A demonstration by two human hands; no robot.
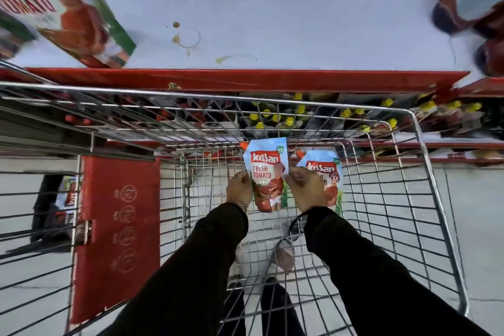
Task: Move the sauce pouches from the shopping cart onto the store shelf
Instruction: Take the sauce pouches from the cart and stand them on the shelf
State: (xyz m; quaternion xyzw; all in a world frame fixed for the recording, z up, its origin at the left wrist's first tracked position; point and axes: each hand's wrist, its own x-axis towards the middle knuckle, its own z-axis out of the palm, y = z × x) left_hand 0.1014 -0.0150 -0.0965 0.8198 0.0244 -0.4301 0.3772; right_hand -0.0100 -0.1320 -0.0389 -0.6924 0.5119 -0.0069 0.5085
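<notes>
We take the silver wire shopping cart (420,144) as our landmark. Deep inside its basket, our left hand (239,185) pinches the left edge of a light-blue tomato sauce pouch with a red label (268,174), fingers (246,176) closed on it. Our right hand (305,188) grips the same pouch's right edge, fingers curled; it may also touch the second light-blue sauce pouch (331,183) lying just beside it, though the hand covers that spot. Both pouches sit near the cart's far wall. Beyond the cart's far rim, the white store shelf with a red front lip (272,22) has a wide bare stretch between the large tomato carton (68,16) and dark bottles (463,8). Both dark-sleeved arms reach straight down and forward, wrists close together.
</notes>
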